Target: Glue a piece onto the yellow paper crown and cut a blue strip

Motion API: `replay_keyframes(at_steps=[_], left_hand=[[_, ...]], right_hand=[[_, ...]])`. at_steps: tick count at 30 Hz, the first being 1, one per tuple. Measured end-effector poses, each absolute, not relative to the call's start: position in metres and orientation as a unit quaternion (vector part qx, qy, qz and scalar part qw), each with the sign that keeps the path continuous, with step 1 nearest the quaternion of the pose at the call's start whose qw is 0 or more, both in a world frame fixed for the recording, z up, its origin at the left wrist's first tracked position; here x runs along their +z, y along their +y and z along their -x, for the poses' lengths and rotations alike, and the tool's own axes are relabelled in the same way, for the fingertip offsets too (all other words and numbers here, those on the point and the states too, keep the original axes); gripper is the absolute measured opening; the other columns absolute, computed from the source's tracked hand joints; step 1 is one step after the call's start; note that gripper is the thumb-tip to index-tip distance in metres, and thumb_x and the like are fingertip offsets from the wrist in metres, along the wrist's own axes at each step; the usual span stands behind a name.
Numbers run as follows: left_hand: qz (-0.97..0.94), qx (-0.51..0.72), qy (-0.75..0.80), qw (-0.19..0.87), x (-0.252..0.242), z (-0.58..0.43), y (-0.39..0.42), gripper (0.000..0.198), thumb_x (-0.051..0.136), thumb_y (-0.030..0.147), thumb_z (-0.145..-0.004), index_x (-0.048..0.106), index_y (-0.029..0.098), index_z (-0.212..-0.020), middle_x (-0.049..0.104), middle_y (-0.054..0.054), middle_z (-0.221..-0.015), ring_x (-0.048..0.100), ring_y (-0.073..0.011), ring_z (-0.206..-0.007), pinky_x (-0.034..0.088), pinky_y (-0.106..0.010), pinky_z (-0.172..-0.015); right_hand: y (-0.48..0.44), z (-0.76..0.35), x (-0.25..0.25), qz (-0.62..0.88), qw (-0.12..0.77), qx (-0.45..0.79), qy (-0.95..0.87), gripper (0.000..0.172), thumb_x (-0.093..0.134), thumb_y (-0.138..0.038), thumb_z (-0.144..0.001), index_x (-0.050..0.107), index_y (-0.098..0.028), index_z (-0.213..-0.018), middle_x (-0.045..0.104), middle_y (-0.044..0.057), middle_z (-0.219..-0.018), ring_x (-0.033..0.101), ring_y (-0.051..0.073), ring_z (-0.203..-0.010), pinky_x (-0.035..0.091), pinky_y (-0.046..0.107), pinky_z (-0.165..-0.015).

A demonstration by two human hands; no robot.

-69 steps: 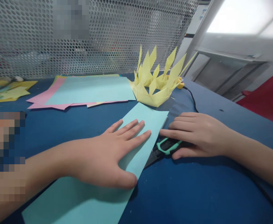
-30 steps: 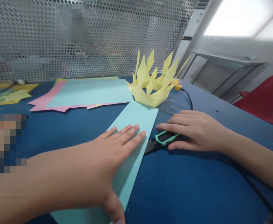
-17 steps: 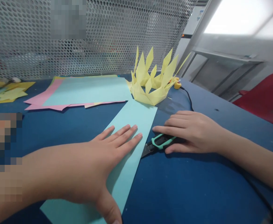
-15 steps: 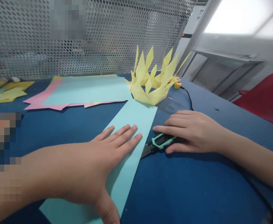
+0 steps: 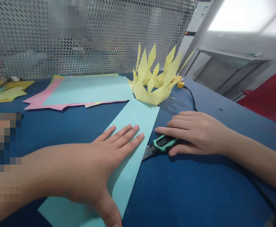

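Observation:
A long light-blue paper strip (image 5: 138,121) lies diagonally on the blue table (image 5: 187,195). My left hand (image 5: 100,167) lies flat on the strip with its fingers stretched out, pressing it down. My right hand (image 5: 197,132) rests to the right of the strip, fingers curled over a utility knife with a green-and-black handle (image 5: 163,143). The knife's blade tip (image 5: 147,153) touches the strip's right edge. A yellow folded-paper crown with tall points (image 5: 155,78) stands just beyond the strip's far end.
A stack of light-blue, pink and yellow sheets (image 5: 81,91) lies at the back left. More yellow paper pieces (image 5: 8,93) sit at the far left. A perforated metal screen (image 5: 93,34) closes the back. A black cable (image 5: 192,97) runs along the right. A red chair (image 5: 267,97) stands beside the table.
My left hand slid back along the strip toward me, and the strip shifted a little left. My right hand with the knife stayed at the strip's edge, hardly moving in the last half second.

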State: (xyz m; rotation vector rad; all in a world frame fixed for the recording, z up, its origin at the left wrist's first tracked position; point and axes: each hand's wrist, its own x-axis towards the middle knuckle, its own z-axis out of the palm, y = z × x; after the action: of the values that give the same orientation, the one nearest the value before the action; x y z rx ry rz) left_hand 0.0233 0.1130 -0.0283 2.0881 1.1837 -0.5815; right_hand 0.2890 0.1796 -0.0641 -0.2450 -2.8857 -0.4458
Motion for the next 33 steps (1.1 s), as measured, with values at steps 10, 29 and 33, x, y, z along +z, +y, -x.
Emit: replay_keyframes(at_steps=[10, 29, 33], left_hand=[[-0.796, -0.251, 0.442, 0.327, -0.0258, -0.0258, 0.1152, 0.135, 0.073, 0.071, -0.052, -0.027, 0.041, -0.137, -0.038, 0.014, -0.146, -0.023, -0.043, -0.138, 0.006, -0.065, -0.112], [-0.803, -0.26, 0.434, 0.314, -0.0305, -0.0235, 0.1128, 0.132, 0.064, 0.081, -0.052, -0.032, 0.043, -0.135, -0.043, 0.019, -0.141, -0.026, -0.041, -0.138, 0.001, -0.064, -0.113], [-0.812, -0.239, 0.429, 0.315, -0.0337, -0.0221, 0.1131, 0.131, 0.064, 0.081, -0.052, -0.028, 0.043, -0.138, -0.04, 0.016, -0.144, -0.025, -0.0426, -0.138, -0.002, -0.067, -0.11]], right_hand=[[0.1784, -0.2915, -0.0689, 0.09, 0.109, -0.149, -0.979, 0.051, 0.029, -0.054, -0.098, 0.053, -0.015, -0.119, 0.064, 0.006, -0.079, 0.056, 0.018, -0.07, 0.037, 0.031, -0.064], [0.1751, -0.2894, -0.0672, 0.076, 0.104, -0.147, -0.981, 0.05, 0.03, -0.053, -0.098, 0.051, -0.014, -0.121, 0.063, 0.005, -0.079, 0.055, 0.019, -0.069, 0.037, 0.031, -0.064], [0.1752, -0.2901, -0.0668, 0.07, 0.105, -0.144, -0.981, 0.05, 0.031, -0.053, -0.098, 0.052, -0.013, -0.119, 0.063, 0.006, -0.078, 0.056, 0.018, -0.069, 0.037, 0.031, -0.064]])
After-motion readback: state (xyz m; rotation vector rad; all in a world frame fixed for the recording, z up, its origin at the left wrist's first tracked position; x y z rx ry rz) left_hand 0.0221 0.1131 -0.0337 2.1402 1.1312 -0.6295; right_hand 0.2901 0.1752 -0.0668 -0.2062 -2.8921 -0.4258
